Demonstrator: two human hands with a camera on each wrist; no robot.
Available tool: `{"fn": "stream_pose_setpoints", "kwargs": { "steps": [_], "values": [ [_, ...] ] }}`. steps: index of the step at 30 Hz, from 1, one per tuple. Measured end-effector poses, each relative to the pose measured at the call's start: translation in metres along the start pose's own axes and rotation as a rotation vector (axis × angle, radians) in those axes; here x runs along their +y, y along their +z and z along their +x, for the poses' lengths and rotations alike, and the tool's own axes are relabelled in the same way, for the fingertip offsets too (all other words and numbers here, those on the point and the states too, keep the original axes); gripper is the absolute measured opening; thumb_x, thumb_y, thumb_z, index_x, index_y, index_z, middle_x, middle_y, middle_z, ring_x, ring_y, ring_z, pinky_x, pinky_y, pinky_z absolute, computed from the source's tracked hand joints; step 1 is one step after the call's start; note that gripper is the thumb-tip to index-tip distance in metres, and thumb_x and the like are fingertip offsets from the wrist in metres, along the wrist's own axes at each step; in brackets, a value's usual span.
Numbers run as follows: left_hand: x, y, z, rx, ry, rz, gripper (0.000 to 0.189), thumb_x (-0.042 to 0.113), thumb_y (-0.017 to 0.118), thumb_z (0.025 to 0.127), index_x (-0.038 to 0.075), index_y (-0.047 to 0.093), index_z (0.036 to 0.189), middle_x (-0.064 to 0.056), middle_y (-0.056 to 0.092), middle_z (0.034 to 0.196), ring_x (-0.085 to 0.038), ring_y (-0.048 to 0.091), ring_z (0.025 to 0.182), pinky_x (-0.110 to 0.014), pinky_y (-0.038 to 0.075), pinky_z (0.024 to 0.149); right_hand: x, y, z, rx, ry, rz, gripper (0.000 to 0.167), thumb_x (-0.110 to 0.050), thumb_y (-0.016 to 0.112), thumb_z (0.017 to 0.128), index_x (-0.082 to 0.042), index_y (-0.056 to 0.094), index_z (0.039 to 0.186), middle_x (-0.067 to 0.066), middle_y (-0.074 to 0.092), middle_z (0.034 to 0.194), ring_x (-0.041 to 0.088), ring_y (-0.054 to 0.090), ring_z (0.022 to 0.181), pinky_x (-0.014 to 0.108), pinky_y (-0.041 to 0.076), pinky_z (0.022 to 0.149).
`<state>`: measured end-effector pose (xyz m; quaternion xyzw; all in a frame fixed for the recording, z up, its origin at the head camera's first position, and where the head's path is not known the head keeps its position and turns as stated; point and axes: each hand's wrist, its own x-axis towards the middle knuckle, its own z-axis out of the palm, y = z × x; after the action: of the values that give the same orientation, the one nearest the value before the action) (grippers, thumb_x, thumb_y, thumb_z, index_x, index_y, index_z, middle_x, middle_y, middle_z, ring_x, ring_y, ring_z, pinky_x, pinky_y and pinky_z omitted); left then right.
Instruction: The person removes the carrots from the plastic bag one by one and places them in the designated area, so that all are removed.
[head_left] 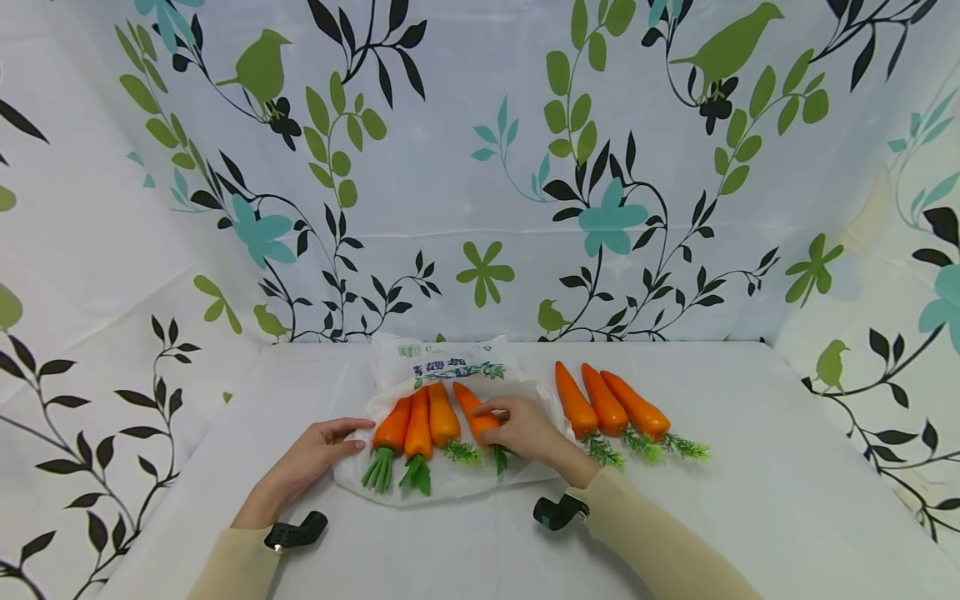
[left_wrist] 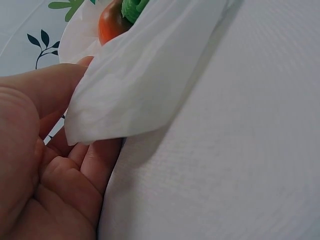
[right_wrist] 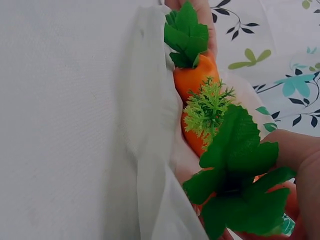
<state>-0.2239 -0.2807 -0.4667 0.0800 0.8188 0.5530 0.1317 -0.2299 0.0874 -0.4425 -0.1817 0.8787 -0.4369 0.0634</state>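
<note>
Leaf-and-bird cloth (head_left: pixel 487 275) backs a white table (head_left: pixel 420 554), where a plastic bag (head_left: pixel 450 482) reaches the back edge.
Left hand (head_left: pixel 311 454) pinches the bag's left rim; right hand (head_left: pixel 528 429) grips a carrot (head_left: pixel 467 402) on its right half, beside three carrots (head_left: pixel 417 429) (inside or on top, I cannot tell). Three loose carrots (head_left: pixel 604 404) lie just right, narrowing that side; the table's right edge is well beyond.

A white-covered table (head_left: pixel 420 550) stands before a pale backdrop (head_left: pixel 450 192) printed with green birds (head_left: pixel 262 68), teal flowers (head_left: pixel 612 218) and dark leafy sprigs (head_left: pixel 413 35), as similarly patterned panels (head_left: pixel 90 275) flank the table on both sides in soft, even light
</note>
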Motion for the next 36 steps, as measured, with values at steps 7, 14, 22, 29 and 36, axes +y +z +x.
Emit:
{"fn": "stream_pose_setpoints", "kwargs": {
  "steps": [7, 14, 22, 29, 36],
  "values": [
    [0.0, 0.0, 0.0, 0.004, 0.002, 0.001, 0.041, 0.02, 0.068, 0.095, 0.005, 0.063, 0.132, -0.017, 0.051, 0.145, -0.037, 0.034, 0.14, -0.059, 0.018, 0.116, -0.002, -0.005, -0.007, -0.001, -0.009, 0.113, 0.034, -0.013, 0.07, 0.081, -0.019, 0.074, 0.114, 0.006, 0.062, 0.129, 0.028, 0.062, 0.106, 0.036, 0.055, 0.08],
    [-0.001, 0.001, 0.0, 0.013, 0.005, 0.003, 0.04, 0.019, 0.068, 0.095, 0.005, 0.064, 0.131, -0.017, 0.051, 0.144, -0.037, 0.035, 0.139, -0.058, 0.018, 0.116, -0.004, -0.012, -0.014, 0.017, -0.026, 0.088, 0.032, -0.015, 0.069, 0.082, -0.021, 0.074, 0.113, 0.005, 0.062, 0.129, 0.027, 0.061, 0.107, 0.037, 0.054, 0.084],
    [-0.002, 0.002, 0.0, 0.016, 0.006, 0.01, 0.039, 0.02, 0.068, 0.095, 0.005, 0.064, 0.131, -0.015, 0.053, 0.143, -0.037, 0.036, 0.138, -0.06, 0.018, 0.116, -0.008, -0.024, -0.027, 0.036, -0.011, 0.075, 0.031, -0.014, 0.069, 0.084, -0.026, 0.074, 0.112, 0.0, 0.063, 0.126, 0.026, 0.06, 0.108, 0.037, 0.054, 0.084],
    [-0.002, 0.002, 0.0, 0.019, 0.006, 0.005, 0.039, 0.019, 0.07, 0.094, 0.006, 0.065, 0.13, -0.015, 0.054, 0.142, -0.036, 0.036, 0.138, -0.059, 0.019, 0.116, -0.002, -0.032, -0.041, 0.062, -0.02, 0.072, 0.032, -0.011, 0.069, 0.083, -0.025, 0.073, 0.111, -0.002, 0.064, 0.122, 0.024, 0.059, 0.106, 0.037, 0.054, 0.084],
    [-0.001, 0.002, 0.0, 0.026, -0.001, -0.009, 0.039, 0.019, 0.07, 0.093, 0.005, 0.065, 0.129, -0.017, 0.052, 0.144, -0.037, 0.034, 0.139, -0.058, 0.018, 0.116, 0.0, -0.044, -0.057, 0.059, -0.057, 0.091, 0.033, -0.008, 0.069, 0.084, -0.022, 0.073, 0.113, 0.0, 0.064, 0.125, 0.022, 0.059, 0.105, 0.038, 0.052, 0.089]
  ]
}}
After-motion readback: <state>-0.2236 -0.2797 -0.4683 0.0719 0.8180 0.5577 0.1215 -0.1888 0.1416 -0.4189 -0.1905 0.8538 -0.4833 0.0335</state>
